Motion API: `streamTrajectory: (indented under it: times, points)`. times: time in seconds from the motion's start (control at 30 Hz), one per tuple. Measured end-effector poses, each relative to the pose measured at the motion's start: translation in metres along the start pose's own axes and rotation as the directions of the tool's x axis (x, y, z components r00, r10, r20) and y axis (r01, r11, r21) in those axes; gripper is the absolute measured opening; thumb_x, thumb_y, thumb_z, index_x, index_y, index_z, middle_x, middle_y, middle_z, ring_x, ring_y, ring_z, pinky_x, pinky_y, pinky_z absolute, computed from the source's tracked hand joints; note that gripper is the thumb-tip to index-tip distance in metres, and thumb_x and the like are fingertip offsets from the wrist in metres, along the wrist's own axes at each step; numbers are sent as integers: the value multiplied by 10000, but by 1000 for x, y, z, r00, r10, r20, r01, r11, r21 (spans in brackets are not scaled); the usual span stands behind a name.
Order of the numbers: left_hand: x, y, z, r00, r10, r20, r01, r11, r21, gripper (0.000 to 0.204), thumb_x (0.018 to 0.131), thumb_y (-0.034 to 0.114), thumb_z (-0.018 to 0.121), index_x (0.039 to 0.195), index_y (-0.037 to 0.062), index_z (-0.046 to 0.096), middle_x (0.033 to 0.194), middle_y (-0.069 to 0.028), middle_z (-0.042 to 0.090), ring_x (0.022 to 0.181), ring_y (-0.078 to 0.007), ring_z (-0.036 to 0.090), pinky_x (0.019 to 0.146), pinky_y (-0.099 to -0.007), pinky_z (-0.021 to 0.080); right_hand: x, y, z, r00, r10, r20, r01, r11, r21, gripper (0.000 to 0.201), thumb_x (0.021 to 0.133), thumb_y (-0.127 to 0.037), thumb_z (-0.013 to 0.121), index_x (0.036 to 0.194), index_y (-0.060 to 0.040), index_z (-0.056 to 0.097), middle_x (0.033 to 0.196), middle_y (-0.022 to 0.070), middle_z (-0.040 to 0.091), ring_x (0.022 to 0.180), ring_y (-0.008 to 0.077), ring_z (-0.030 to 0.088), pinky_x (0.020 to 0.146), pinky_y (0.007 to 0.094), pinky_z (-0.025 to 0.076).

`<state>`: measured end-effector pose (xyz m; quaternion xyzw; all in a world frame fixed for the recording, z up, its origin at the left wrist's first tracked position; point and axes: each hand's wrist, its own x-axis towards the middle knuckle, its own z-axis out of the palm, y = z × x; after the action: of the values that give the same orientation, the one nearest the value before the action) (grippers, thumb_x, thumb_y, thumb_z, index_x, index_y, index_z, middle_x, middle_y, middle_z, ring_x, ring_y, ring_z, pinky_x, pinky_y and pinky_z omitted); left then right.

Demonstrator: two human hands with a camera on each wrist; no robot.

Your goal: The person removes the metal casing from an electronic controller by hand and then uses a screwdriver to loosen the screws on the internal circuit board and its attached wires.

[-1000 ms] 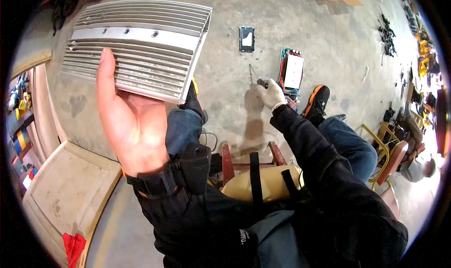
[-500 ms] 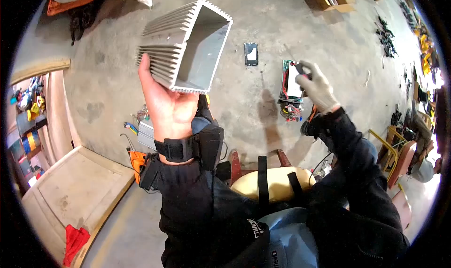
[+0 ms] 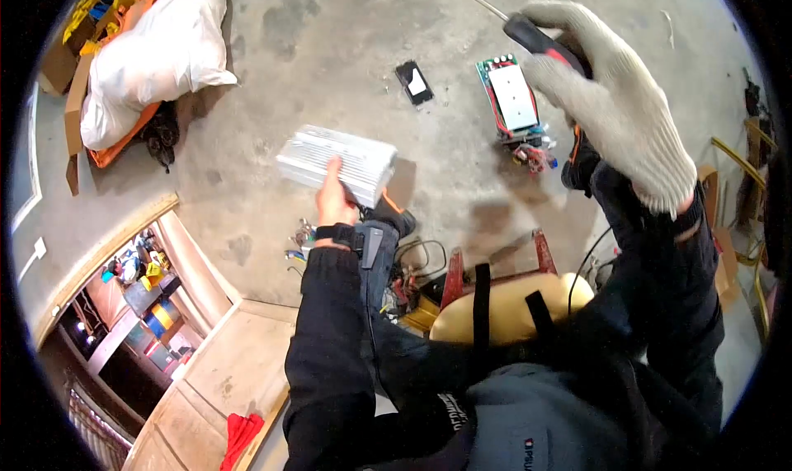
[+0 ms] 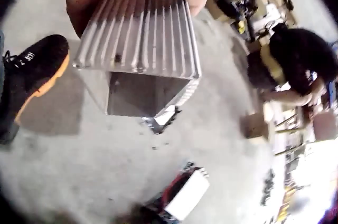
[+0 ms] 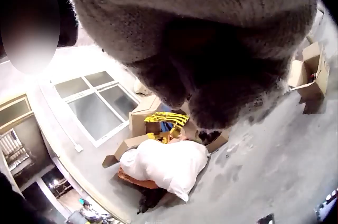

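Note:
My bare left hand grips a finned aluminium housing, thumb over the ribbed top, low over the floor in the head view. The left wrist view shows the housing's hollow open end. My right hand, in a knitted white glove, is raised close to the head camera at the upper right. It holds a screwdriver with a black and red handle, the shaft pointing up and left. In the right wrist view the glove fills the top and hides the screwdriver.
On the concrete floor lie a circuit board with a white plate and loose wires, and a small black panel. A red-legged stool with a cream cushion stands before me. A white sack lies beside cartons at the upper left.
The left hand has lowered the housing away from the head camera, toward the floor. The right hand, with the screwdriver, has risen from near the circuit board toward the camera. The head view has shifted left.

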<state>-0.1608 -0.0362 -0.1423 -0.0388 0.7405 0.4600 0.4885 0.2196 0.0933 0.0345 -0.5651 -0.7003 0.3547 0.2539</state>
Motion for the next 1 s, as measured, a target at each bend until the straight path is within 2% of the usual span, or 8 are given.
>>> streamTrajectory:
  times: [0.07,0.17,0.27,0.4,0.63,0.77,0.83,1.0]
  points:
    - [42,-31,2,997,-11,-77,24,985,172,488,860,112,811,1269,-80,627,1197,-146,706,1034,-268,697,871,-403,569,0,11,-12,998,7,-55,-13,995,-101,457,937,-214,695,1336,-12,601,944,100,679,761,108,652,693,258,548]
    - [63,-53,21,997,33,-65,-9,940,341,448,817,35,819,1210,-99,653,1171,-172,719,1016,-267,709,861,-407,571,2,14,-21,970,240,36,-236,969,-79,450,921,-184,712,1325,-19,605,926,101,684,754,130,667,666,276,561]
    - [79,-60,40,999,48,11,-47,883,467,503,776,26,841,1201,-118,613,1162,-210,711,1012,-274,710,874,-406,565,-4,25,-27,973,226,45,-222,972,-79,466,907,-158,716,1339,-28,595,916,94,681,756,131,665,660,269,554]
    - [113,-67,52,965,262,-3,-198,739,644,634,724,81,894,1208,-95,524,1161,-227,691,1037,-302,693,918,-405,534,-3,18,-25,880,449,157,-460,887,35,470,898,-120,708,1348,-49,591,947,82,677,759,132,663,689,265,559]
    - [141,-76,42,896,444,-12,-161,350,923,939,706,383,900,1343,-131,438,1279,-301,611,1183,-432,616,1027,-467,472,-9,23,-11,890,452,60,-453,891,2,435,931,-151,704,1349,-76,609,1001,98,694,790,151,675,745,292,571]
    - [152,-81,27,897,440,-32,-149,371,917,935,722,407,885,1331,-145,440,1347,-331,555,1254,-450,564,1057,-474,453,-8,23,-13,904,415,104,-412,910,-44,469,938,-223,731,1372,-92,612,973,75,698,779,133,663,709,274,548]
    - [149,-86,30,775,627,-72,-26,145,989,912,732,411,875,1322,-138,447,1358,-330,525,1289,-461,512,1074,-493,430,-4,20,-18,900,418,123,-417,908,-41,488,935,-254,744,1376,-89,614,956,65,696,759,120,651,677,264,535]
    - [74,-108,103,779,625,48,-118,70,991,843,745,439,839,1268,-110,469,1236,-268,559,1230,-437,517,1053,-530,417,9,-42,-20,913,398,-92,-400,828,-392,537,967,-317,690,1394,-38,522,920,110,702,737,141,670,645,268,542]
